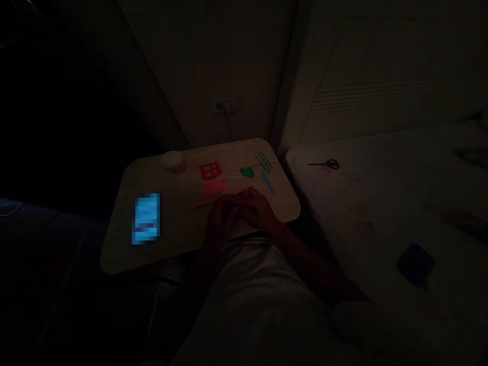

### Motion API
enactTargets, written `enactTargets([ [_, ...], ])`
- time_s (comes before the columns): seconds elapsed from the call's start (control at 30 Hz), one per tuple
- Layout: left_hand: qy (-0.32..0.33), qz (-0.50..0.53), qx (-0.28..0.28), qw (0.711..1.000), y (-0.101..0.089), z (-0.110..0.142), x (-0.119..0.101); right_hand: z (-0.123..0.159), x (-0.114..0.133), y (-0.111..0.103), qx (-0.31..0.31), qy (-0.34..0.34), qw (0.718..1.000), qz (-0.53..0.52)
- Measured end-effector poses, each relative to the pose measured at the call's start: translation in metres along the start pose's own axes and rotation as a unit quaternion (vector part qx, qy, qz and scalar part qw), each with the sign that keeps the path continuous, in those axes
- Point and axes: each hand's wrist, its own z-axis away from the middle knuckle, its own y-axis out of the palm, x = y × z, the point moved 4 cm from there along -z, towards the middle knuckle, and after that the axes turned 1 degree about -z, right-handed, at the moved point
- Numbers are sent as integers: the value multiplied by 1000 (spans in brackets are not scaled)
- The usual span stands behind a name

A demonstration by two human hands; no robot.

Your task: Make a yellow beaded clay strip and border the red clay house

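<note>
In dim light, my left hand [220,217] and my right hand [256,207] meet at the near edge of a small wooden-topped table [179,229]. Both sets of fingers are curled in around a small dark bluish lump [227,209], mostly hidden and too dark to name. Just beyond the fingers lies a thin yellow-orange strip [206,204], partly covered by them. Past it are a pink flat piece [215,187], a red frame with window-like openings [210,170] and a green piece [247,172].
Thin blue sticks [264,162] and a blue plastic knife [267,182] lie at the table's right. A pale tub [174,161] stands at the back left, near a lit, pixelated screen [146,218]. Scissors [328,164] and a dark object [415,264] rest on the pale surface to the right.
</note>
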Motion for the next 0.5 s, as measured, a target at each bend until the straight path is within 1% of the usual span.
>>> enactTargets([
  [0.2, 8, -22, 4, 1000, 1, 0, 1, 1, -2, 0, -24, 19, 999, 7],
  [0.33, 19, -6, 7, 1000, 2, 0, -3, 2, 2, 1, -4, 22, 1000, 14],
  [0.5, 0, 27, -6, 1000, 1, -2, -5, 2, 6, 4, 8, 3, 1000, 24],
])
